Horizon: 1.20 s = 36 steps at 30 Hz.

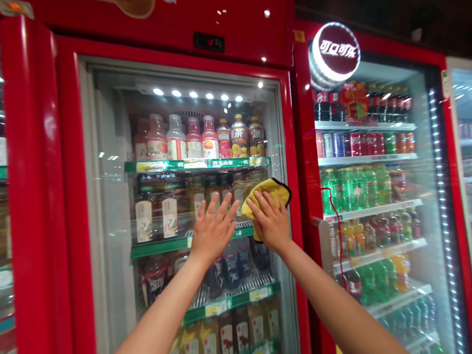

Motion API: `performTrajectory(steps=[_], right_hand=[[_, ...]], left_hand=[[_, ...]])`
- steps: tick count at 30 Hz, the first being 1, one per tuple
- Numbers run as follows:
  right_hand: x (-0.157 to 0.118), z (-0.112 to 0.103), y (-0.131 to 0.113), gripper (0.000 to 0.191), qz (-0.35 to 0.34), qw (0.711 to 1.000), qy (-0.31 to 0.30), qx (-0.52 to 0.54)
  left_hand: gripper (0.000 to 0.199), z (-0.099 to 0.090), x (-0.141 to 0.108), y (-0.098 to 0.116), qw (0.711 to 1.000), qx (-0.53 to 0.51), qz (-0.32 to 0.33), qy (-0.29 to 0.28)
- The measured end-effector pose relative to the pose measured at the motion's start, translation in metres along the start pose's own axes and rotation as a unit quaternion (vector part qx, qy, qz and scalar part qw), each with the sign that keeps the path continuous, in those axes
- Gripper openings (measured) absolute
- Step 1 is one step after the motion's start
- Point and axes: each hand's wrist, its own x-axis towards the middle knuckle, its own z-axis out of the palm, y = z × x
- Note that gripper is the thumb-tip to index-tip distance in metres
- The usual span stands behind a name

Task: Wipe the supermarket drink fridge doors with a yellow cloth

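In front of me stands a red-framed drinks fridge with a glass door [110, 206]. My right hand [271, 219] presses a yellow cleaning cloth [271, 189] with a dark edge against the glass, close to the door's right side. Part of the cloth is hidden beneath the fingers. To the left of it, my left hand [214, 228] has its fingers spread, palm toward the glass, and holds nothing. Whether the left palm touches the glass I cannot tell for certain. Behind the door, bottles [209, 137] line several shelves with green edge strips.
A second red fridge with a lit round sign [335, 51] stands to the right, stocked with bottles and cans [359, 145]. A grey handle [324, 241] and a red cord [337, 221] are on its left side. A small control panel [209, 42] sits above the near door.
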Motion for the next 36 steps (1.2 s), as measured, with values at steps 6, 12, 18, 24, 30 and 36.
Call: performTrajectory(steps=[6, 12, 18, 24, 30, 36], right_hand=[[-0.025, 0.000, 0.026, 0.056, 0.121, 0.992, 0.025, -0.032], [-0.028, 0.004, 0.040, 0.059, 0.139, 0.989, 0.037, -0.026], [-0.009, 0.001, 0.057, 0.059, 0.127, 0.991, 0.046, -0.020], [-0.045, 0.003, 0.059, 0.064, 0.091, 0.995, 0.033, 0.008], [0.025, 0.005, 0.089, 0.064, 0.149, 0.986, 0.071, 0.014], [-0.008, 0.002, 0.073, 0.064, 0.085, 0.995, 0.049, 0.006]], left_hand=[[0.075, 0.001, 0.001, -0.001, 1.000, -0.013, 0.000, 0.008], [0.077, 0.002, 0.001, -0.002, 1.000, -0.025, 0.001, 0.009], [0.078, 0.002, 0.002, -0.001, 0.998, -0.062, -0.010, 0.016], [0.081, 0.002, 0.002, -0.001, 0.997, -0.074, -0.014, 0.016], [0.080, 0.002, 0.002, -0.001, 0.997, -0.071, -0.013, 0.013], [0.077, 0.002, 0.002, -0.001, 0.997, -0.072, -0.011, 0.024]])
